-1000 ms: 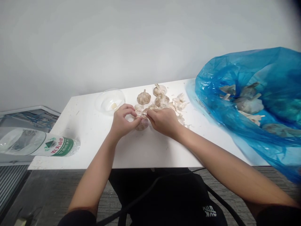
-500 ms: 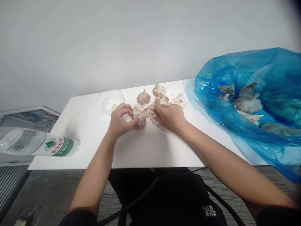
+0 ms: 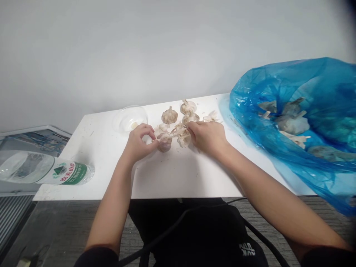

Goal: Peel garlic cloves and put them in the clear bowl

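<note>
My left hand [image 3: 138, 144] curls at the front of the white table, with thumb and fingertips pinching a partly peeled garlic bulb [image 3: 164, 143]. My right hand [image 3: 207, 138] lies to its right, its fingertips pinching a thin strip of garlic skin [image 3: 178, 131]. Loose papery skins [image 3: 184, 140] lie between my hands. Behind them stand several whole garlic bulbs, including one [image 3: 169, 116] and another [image 3: 188, 107]. A third bulb [image 3: 190, 118] sits just beyond my right fingers.
A clear plastic bowl [image 3: 130, 119] holding a pale garlic clove [image 3: 134, 125] stands behind my left hand. A blue plastic bag [image 3: 292, 122] with garlic bulbs inside fills the right side. A water bottle [image 3: 41, 170] lies at the left, beyond the table's edge.
My right hand has moved rightward, away from my left hand, drawing out a strip of skin. The loose skins between my hands have shifted, and the pinched bulb has turned slightly.
</note>
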Action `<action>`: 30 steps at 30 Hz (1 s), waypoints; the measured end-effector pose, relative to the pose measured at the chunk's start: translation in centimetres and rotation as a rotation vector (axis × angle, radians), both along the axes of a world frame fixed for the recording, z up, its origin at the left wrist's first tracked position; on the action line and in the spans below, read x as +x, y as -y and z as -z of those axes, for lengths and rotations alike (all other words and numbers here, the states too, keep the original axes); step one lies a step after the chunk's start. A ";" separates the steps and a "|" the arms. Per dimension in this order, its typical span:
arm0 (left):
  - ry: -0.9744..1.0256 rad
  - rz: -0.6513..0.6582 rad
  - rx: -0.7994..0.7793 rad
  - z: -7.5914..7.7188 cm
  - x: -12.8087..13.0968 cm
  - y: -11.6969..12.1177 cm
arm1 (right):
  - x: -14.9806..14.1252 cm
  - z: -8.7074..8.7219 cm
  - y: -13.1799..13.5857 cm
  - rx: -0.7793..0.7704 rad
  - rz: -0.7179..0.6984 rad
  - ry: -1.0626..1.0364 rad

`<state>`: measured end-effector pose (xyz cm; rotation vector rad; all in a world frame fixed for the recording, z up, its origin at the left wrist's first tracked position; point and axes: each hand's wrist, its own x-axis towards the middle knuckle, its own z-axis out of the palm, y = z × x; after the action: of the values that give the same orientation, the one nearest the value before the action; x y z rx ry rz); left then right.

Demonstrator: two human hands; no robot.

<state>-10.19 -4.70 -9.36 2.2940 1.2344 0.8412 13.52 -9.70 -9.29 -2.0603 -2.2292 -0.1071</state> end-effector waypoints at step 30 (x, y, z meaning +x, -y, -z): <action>-0.096 0.031 -0.101 -0.2 0.2 0.3 | 3.3 -0.7 0.4 0.262 -0.085 -0.270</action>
<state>-9.99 -4.96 -9.14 2.2888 1.2491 0.6498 16.79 -10.08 -8.59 -1.7298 -2.0161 -0.1014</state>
